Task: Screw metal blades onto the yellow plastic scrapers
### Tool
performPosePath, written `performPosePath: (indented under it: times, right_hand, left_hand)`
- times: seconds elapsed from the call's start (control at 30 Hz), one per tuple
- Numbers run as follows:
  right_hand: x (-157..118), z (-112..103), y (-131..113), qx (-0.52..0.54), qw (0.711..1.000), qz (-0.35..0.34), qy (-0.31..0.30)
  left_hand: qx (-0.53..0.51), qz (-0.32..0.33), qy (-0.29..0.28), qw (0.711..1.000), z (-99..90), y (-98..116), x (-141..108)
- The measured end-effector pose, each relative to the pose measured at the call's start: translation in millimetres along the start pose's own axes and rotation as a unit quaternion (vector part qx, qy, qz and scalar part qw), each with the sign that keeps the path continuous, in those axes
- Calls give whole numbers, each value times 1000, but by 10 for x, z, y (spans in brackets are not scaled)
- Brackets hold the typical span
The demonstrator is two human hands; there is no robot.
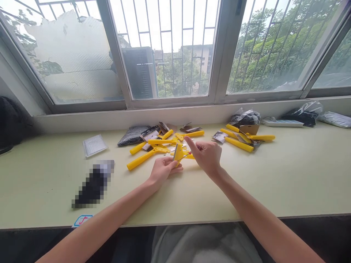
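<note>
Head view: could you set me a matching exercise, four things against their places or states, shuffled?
1. Left hand
2. Right hand
3. Flat clear packet
4. Blue-edged sticker

A. By the near edge of the table
B. Gripping a slim tool
C. Left of the dark bag
D. Holding a yellow scraper

Pairs: 1-D, 2-B, 3-C, 4-A

Your way is open across bare tabletop [296,175] on the right; yellow-handled tools [141,159] block the middle.
</note>
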State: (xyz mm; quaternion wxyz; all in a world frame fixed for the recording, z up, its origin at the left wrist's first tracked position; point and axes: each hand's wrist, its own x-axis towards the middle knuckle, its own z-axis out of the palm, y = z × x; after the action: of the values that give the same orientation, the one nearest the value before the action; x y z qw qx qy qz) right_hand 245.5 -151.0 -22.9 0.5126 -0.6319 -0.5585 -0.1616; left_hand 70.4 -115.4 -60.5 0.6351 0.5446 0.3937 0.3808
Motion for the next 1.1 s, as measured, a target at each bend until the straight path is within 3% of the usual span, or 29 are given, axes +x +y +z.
performPosePath:
  times: [0.17, 0.33, 0.4, 0.53, 0.6, 0.7, 0.87, 0.97, 1.1]
  right_hand:
    - [-1, -1, -23, 31, 997, -38, -55]
    - [62, -34, 17, 55, 990, -45, -121]
    - [124, -103, 85, 62, 992, -31, -102]
    - [259, -232, 230, 124, 991, 42, 6]
    - [317, -198, 237, 149, 987, 64, 2]
    - [409, 39, 96, 156, 985, 38, -56]
    - [655, 780, -303, 241, 956, -4, -169]
    - [819, 1226, -425, 201, 949, 6, -244]
    - [1001, 1644, -481, 149, 946, -21, -287]
  left_hand:
    - [9, 11, -5, 1000, -1, 16, 11]
    - [25, -22, -28, 999, -19, 47, 35]
    - [27, -40, -34, 998, -38, 47, 57]
    - [4, -68, -53, 996, -69, 3, 108]
    - [-6, -63, -69, 996, -65, -21, 130]
    - [-19, -63, -78, 995, -39, -41, 152]
    - [-33, -59, -88, 994, -1, -59, 169]
    - [-30, -59, -82, 994, 17, -80, 186]
    - [-32, -64, -91, 993, 45, -108, 218]
